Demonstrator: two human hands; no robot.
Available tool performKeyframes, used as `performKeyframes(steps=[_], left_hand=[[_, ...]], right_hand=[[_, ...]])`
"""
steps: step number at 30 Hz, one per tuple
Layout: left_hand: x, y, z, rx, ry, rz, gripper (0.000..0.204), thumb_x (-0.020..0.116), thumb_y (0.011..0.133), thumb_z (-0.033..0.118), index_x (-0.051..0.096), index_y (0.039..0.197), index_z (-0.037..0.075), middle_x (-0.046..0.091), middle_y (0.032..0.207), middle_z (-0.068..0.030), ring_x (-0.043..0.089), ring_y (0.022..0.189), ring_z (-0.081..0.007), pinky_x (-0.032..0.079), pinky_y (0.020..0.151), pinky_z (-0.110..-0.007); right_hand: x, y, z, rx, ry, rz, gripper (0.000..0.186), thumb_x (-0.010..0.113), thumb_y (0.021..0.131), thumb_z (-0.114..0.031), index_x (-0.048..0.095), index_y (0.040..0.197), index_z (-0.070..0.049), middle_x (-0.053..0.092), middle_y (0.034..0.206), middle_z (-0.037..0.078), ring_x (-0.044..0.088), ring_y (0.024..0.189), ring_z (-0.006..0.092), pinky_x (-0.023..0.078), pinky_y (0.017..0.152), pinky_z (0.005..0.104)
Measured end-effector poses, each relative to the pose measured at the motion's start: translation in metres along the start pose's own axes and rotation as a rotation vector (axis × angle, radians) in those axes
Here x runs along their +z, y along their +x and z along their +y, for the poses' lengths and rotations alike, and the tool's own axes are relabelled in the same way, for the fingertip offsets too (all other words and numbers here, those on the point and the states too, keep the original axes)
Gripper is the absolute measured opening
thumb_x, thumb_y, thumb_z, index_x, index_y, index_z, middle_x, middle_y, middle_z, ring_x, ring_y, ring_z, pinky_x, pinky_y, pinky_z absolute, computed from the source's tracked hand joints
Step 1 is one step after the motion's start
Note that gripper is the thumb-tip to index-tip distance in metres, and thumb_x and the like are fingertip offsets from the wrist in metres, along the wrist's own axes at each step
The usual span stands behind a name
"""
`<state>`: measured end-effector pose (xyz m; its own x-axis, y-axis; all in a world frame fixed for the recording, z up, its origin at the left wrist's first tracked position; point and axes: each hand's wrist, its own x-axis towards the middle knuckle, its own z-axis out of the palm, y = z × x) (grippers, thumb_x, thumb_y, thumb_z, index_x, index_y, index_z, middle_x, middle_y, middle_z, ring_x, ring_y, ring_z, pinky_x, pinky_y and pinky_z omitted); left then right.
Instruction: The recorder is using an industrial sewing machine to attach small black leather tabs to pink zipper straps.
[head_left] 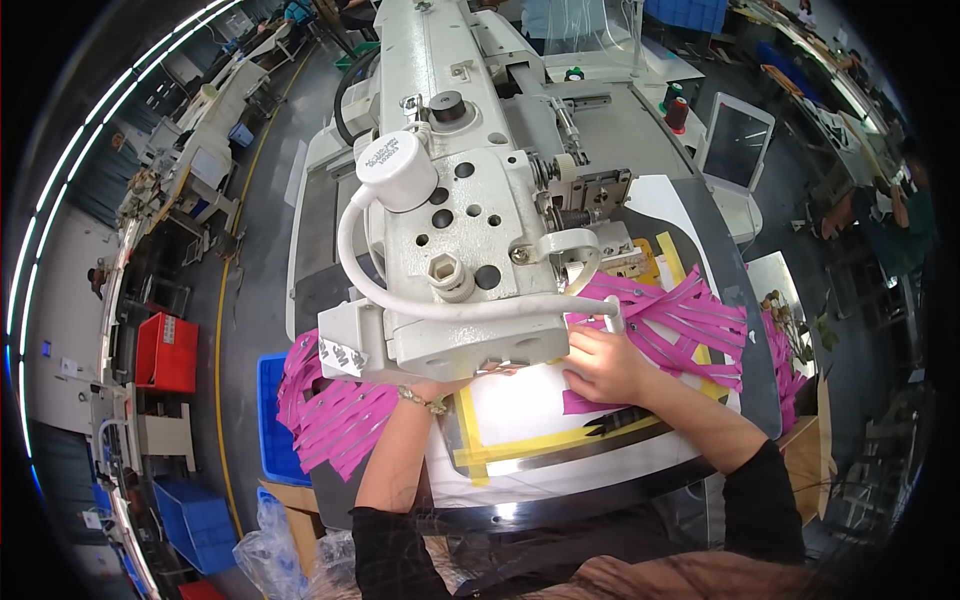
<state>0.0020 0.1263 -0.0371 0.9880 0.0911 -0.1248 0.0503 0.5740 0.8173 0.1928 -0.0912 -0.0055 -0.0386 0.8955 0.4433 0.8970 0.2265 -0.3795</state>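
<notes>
In front of me stands a large white sewing machine, its head overhanging both hands. My left hand reaches under the head, a beaded bracelet on its wrist; the machine hides its fingers. My right hand is bent closed beside the head's right lower edge, fingertips partly hidden, so what they hold cannot be made out. Beneath both hands lies a white work plate edged with yellow tape. Pink zippers lie spread beside and under my right hand, and a second pile hangs left of my left forearm.
A dark pointed tool lies on the plate by my right wrist. Blue bin and cardboard box stand at the left; another box is at the right. Thread spools and a screen stand at the back right.
</notes>
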Motion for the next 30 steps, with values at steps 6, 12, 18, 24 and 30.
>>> performKeyframes(steps=[6, 12, 18, 24, 30], left_hand=[[0.016, -0.004, 0.004, -0.025, 1.028, 0.109, 0.041, 0.05, 0.097, 0.026, 0.051, 0.126, -0.003, 0.059, 0.122, -0.0196, 0.058, 0.112, -0.0305, 0.051, 0.094, -0.047], [0.063, -0.011, 0.006, -0.151, 1.071, 0.5, 0.042, 0.075, 0.078, 0.037, 0.068, 0.104, 0.005, 0.07, 0.098, -0.0085, 0.065, 0.091, -0.022, 0.049, 0.077, -0.037], [0.059, -0.021, -0.01, 0.181, 1.558, 0.393, 0.06, 0.07, 0.075, 0.053, 0.064, 0.111, 0.004, 0.066, 0.105, -0.014, 0.06, 0.103, -0.0317, 0.042, 0.092, -0.039], [0.081, -0.021, -0.002, -0.064, 1.645, 0.362, 0.069, 0.07, 0.073, 0.054, 0.058, 0.12, 0.005, 0.06, 0.118, -0.0159, 0.053, 0.113, -0.0319, 0.033, 0.098, -0.047], [0.086, -0.023, -0.015, 0.173, 1.798, 0.521, 0.07, 0.07, 0.071, 0.057, 0.057, 0.123, 0.012, 0.056, 0.126, -0.0112, 0.045, 0.122, -0.0319, 0.026, 0.102, -0.045]], right_hand=[[0.002, 0.002, -0.001, 0.011, 0.04, -0.003, 0.028, 0.067, 0.073, -0.01, 0.061, 0.1, -0.004, 0.059, 0.094, 0.01, 0.06, 0.085, 0.0279, 0.05, 0.078, 0.0395], [0.01, -0.012, 0.001, 0.088, -0.078, -0.053, 0.028, 0.064, 0.082, -0.02, 0.059, 0.109, -0.014, 0.06, 0.122, 0.0, 0.061, 0.105, 0.0118, 0.035, 0.083, 0.0519], [0.001, -0.023, -0.022, 0.061, -0.175, -0.075, 0.021, 0.064, 0.085, -0.021, 0.06, 0.105, -0.015, 0.061, 0.119, -0.001, 0.058, 0.11, 0.0102, 0.025, 0.096, 0.0466], [0.002, -0.021, -0.019, 0.063, -0.158, -0.053, 0.021, 0.066, 0.083, -0.021, 0.06, 0.102, -0.014, 0.062, 0.117, -0.001, 0.058, 0.111, 0.0096, 0.024, 0.098, 0.0443], [0.006, -0.019, -0.019, 0.027, -0.201, -0.029, 0.018, 0.066, 0.083, -0.021, 0.06, 0.099, -0.014, 0.063, 0.114, -0.001, 0.059, 0.107, 0.0099, 0.024, 0.099, 0.0431]])
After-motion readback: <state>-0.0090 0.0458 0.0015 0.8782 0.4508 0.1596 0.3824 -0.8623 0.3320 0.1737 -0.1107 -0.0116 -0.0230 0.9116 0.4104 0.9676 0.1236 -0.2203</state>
